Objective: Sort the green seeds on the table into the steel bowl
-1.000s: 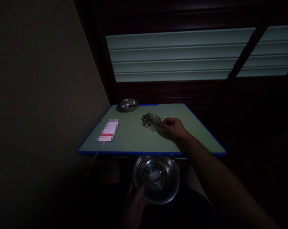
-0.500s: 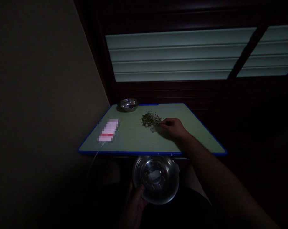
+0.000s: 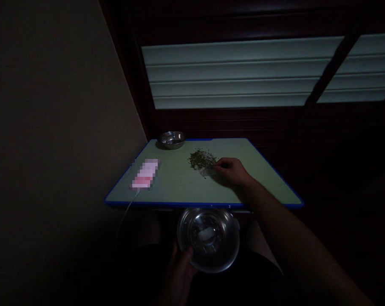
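Below the blue-rimmed tabletop's (image 3: 176, 189) near edge, a round, shiny metal bowl (image 3: 220, 245) sits in the left hand (image 3: 180, 272), and the right hand (image 3: 231, 170) borders a loose, grainy greenish heap (image 3: 200, 160) midway between the edges, pinching an indistinct pale piece (image 3: 207, 171).

Right hand (image 3: 232, 171) at a loose pile of small green-brown bits (image 3: 199, 160), left hand (image 3: 181, 272) holding a round, shiny metal pot (image 3: 224, 253).
The right thumb and fingers pinch together at the pile's near-right edge on a pale green, blue-edged worktop (image 3: 176, 185); the left thumb overlaps the pot's rim. A small round metal bowl (image 3: 171, 145) stands at the far left corner, nearer a pixelated pinkish-white rectangle (image 3: 146, 172).
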`<state>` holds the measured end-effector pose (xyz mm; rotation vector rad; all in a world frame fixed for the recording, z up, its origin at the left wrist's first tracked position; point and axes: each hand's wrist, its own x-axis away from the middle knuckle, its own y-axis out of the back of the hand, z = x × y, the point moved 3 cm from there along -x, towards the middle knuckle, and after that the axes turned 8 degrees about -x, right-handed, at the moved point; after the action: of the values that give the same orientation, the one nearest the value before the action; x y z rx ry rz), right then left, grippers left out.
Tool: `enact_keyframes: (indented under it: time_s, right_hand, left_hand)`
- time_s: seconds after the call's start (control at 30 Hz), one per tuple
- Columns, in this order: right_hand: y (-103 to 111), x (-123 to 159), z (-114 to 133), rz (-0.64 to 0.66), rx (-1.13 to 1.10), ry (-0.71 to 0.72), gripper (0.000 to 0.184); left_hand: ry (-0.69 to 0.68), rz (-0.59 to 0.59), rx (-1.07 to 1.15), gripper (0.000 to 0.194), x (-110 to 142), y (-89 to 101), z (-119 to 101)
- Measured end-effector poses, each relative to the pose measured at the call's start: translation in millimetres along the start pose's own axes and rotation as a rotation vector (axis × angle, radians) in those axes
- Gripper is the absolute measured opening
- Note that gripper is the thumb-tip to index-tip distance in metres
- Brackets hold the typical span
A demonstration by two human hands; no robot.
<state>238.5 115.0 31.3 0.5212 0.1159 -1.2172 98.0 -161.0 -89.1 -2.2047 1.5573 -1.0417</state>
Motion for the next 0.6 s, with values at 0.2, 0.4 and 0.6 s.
enact_keyframes:
  time_s: [0.2,0.4,0.6]
  right_hand:
    - [1.2,-0.6,-2.4,-0.001,-0.007,0.002,0.024]
    - [2.1,0.0,0.7,0.0,-0.01,-0.009,0.023]
    - [-0.6,0.0,0.5,0.012,-0.01,0.015,0.024]
  left_hand:
    - [-0.006,0.007,0.004,0.064,0.4,0.2,1.5]
    - [-0.007,0.017,0.004,0.065,0.5,-0.8,-0.2]
    - [-0.004,0.007,0.006,0.065,0.5,-3.2,-1.4]
